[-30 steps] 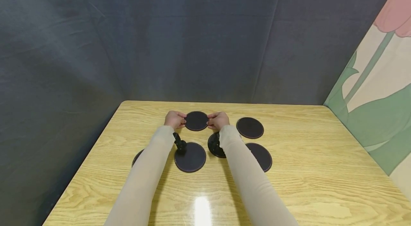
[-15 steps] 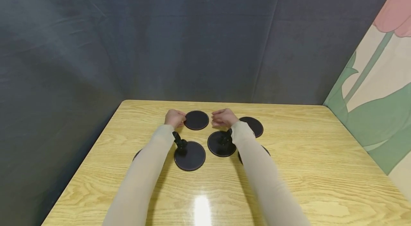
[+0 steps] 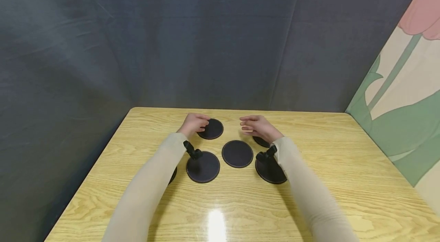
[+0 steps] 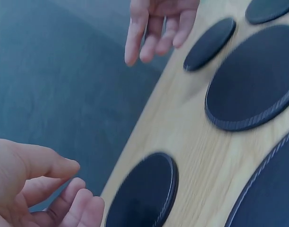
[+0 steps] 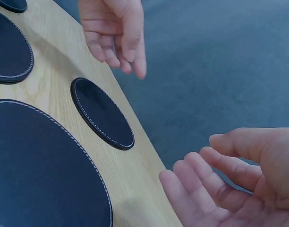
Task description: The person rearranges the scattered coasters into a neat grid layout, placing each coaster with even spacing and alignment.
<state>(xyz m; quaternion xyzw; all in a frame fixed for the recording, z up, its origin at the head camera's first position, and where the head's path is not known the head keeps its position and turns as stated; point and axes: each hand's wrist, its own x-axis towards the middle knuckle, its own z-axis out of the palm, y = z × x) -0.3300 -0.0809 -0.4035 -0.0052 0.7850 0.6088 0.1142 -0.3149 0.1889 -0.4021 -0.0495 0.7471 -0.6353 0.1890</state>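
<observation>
Several round black coasters with pale edge stitching lie flat on the wooden table. The back coaster (image 3: pixel 214 129) is partly covered by my left hand (image 3: pixel 195 124), which hovers above its left side, holding nothing. Loosely bent fingers and thumb of that hand (image 4: pixel 45 189) stand apart in the left wrist view. To the right of this coaster, my right hand (image 3: pixel 260 126) hangs over the table with spread, relaxed fingers and nothing in it. Part of the back-right coaster (image 3: pixel 260 141) shows below the right hand. The middle coaster (image 3: pixel 237 154) lies between the two forearms.
A front-left coaster (image 3: pixel 203 167) lies near my left wrist camera (image 3: pixel 193 150). Below the right wrist camera (image 3: pixel 266 155) is a front-right coaster (image 3: pixel 269 171). My left sleeve hides most of a far-left coaster (image 3: pixel 173 175). A dark curtain (image 3: pixel 220 43) hangs behind the wooden table (image 3: pixel 343 150).
My right hand has let go of the back coaster's right edge and moved right. My left hand has released the left edge and risen slightly over it. The coasters look unmoved.
</observation>
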